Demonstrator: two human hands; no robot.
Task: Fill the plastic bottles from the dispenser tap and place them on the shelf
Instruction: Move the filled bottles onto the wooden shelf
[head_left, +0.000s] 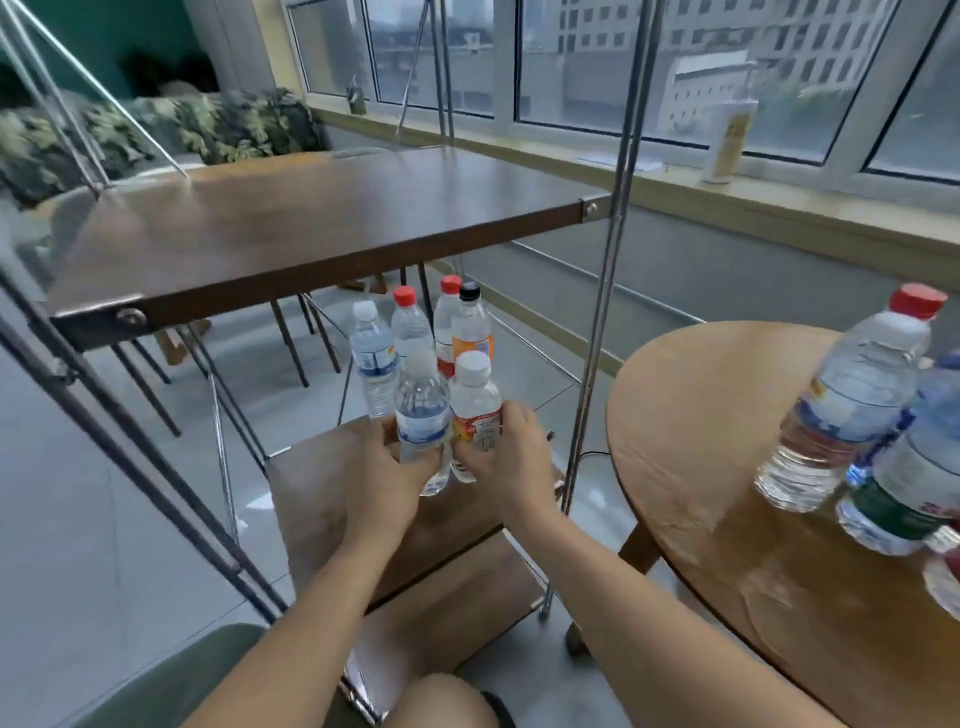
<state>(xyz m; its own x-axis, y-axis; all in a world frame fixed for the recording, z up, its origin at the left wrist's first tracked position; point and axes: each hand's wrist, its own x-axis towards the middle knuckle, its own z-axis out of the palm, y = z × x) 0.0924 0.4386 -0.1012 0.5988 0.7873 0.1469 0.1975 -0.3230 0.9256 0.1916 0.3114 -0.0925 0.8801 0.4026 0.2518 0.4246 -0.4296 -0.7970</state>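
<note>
My left hand (387, 467) grips a clear water bottle with a blue label (422, 415) over the middle shelf board (322, 499) of a metal-framed rack. Beside it, my right hand (506, 457) holds a white-capped bottle with an orange and white label (475, 410). Both bottles stand upright, close together. Behind them on the same board stand several capped bottles (410, 322), with red, white and black caps. The dispenser tap is out of view.
The rack's dark top shelf (291, 234) overhangs the bottles, with thin metal posts (597, 332) at the corners. To the right, a round wooden table (727, 493) carries more bottles (852, 395). A window sill runs along the back.
</note>
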